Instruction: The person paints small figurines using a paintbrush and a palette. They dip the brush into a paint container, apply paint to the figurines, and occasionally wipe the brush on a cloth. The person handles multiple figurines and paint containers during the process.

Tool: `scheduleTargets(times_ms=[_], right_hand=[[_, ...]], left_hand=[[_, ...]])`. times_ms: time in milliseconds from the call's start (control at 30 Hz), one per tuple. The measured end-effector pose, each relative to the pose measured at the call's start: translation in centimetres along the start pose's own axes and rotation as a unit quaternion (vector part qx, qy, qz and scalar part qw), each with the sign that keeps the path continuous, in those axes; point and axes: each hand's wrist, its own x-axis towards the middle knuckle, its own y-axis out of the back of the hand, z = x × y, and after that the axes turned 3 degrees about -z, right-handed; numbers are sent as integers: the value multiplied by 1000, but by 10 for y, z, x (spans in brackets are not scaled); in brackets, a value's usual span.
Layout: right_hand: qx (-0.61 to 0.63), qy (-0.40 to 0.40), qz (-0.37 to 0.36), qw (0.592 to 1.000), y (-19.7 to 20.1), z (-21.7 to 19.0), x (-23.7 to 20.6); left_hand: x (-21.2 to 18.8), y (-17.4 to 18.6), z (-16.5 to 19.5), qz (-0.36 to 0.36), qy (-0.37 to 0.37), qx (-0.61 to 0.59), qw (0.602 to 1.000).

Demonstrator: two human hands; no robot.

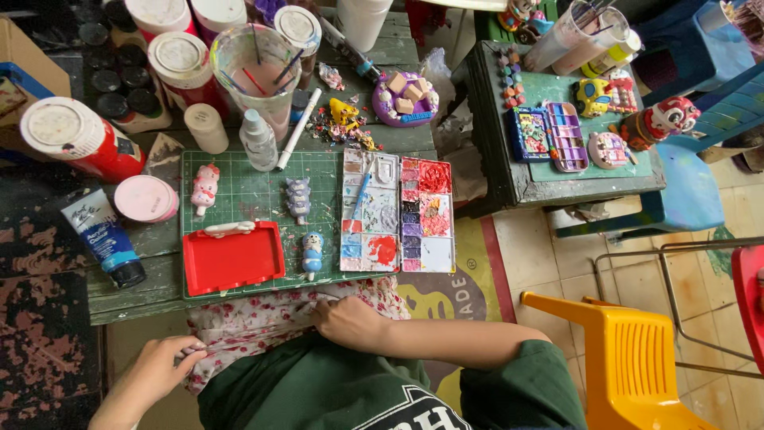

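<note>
My left hand (159,368) pinches the edge of a floral cloth (255,322) that lies over my lap below the table edge. My right hand (347,320) rests curled on the same cloth, gripping a fold of it. Just above, a green cutting mat (239,191) holds a red tray (232,259) and three small figurines: a pink one (204,188), a lavender one (298,199) and a blue one (313,252). A paint palette (398,215) with a blue brush (360,195) lies at the mat's right end.
Behind the mat stand a cup of brushes (256,72), red paint bottles (79,139), a blue paint tube (107,239) and a pink lid (146,199). A second table (509,171) at the right carries palettes and toys. A yellow chair (629,358) stands beside me.
</note>
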Motion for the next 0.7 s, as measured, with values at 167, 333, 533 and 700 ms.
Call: scheduleTargets(times_ms=[167,333,533,700], right_hand=[[-24,11,-27,999,19,10,-2],[10,30,2,1000,37,23,-3],[17,5,-17,1000,39,24,-5],[36,-6,30,999,36,26,-9]], left_hand=[[-9,28,2,3,20,11,1000],[-21,40,11,-13,45,7,999],[-34,49,33,-24,71,-13,997],[-46,64,73,-19,130,70,989]])
